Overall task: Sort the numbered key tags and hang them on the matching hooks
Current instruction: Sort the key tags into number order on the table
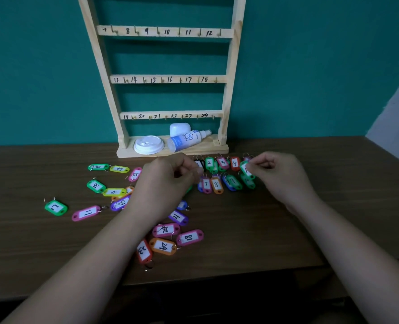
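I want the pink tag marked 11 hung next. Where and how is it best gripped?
Probably pinch the pink tag 11 across its two long edges, from above. It lies flat on the table with those edges clear, and that grip leaves the ring at its right end free for hook 11.

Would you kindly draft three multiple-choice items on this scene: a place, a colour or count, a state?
1. Where is the round white plastic lid? A) on the wooden rack's base B) on the table C) on a hook
2. How many numbered rails does the rack show? A) two B) three C) six
3. What is the right hand doing? A) resting flat B) gripping the bottle C) pinching a green plastic key tag
Answers: A, it lies on that base; B, starting 7, 13, 19; C, it pinches that tag.
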### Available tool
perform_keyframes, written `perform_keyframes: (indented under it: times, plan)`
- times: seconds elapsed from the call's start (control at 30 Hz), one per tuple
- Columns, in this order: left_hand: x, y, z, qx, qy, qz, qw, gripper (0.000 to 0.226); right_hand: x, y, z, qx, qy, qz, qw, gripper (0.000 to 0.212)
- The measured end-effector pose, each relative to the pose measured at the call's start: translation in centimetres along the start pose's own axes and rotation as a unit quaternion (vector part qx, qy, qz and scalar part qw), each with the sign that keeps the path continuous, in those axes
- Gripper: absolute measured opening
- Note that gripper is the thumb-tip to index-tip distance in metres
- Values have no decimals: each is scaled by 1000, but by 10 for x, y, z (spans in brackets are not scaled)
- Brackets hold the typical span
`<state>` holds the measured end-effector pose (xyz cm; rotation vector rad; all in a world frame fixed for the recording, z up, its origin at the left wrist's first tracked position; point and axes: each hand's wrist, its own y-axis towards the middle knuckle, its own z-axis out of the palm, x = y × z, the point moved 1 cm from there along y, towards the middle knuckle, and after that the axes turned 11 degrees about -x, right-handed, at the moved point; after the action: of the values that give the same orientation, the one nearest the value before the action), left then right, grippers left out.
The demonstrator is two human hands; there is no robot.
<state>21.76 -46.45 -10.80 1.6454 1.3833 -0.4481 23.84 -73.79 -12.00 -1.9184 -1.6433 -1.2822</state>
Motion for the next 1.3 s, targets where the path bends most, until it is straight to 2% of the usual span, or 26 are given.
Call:
perform_keyframes:
  times: [0.17, 0.33, 0.47, 0.7, 0.97, 1.3]
  plan:
    - [4, 1, -10, 7, 29, 2, 1000, 11, -7, 4, 3, 6, -44, 8, 999, 7]
    - [6, 0, -24, 12, 45, -12, 999, 18, -4, 0, 4, 26, -117, -18, 993, 9]
    - [9, 1, -39, 4, 49, -35, 998, 18, 0, -3, 2, 31, -130, -31, 990, 10]
    - [24, 6, -70, -23, 55, -53, 997, 22, 20, -13, 14, 30, -86, -88, 992, 6]
    - [60, 12, -105, -43, 60, -96, 993, 8, 59, -31, 54, 90, -46, -164, 981, 9]
    - [104, 26, -121, -67, 182, -95, 976, 4, 85, -34, 100, 91, -59, -215, 971, 5]
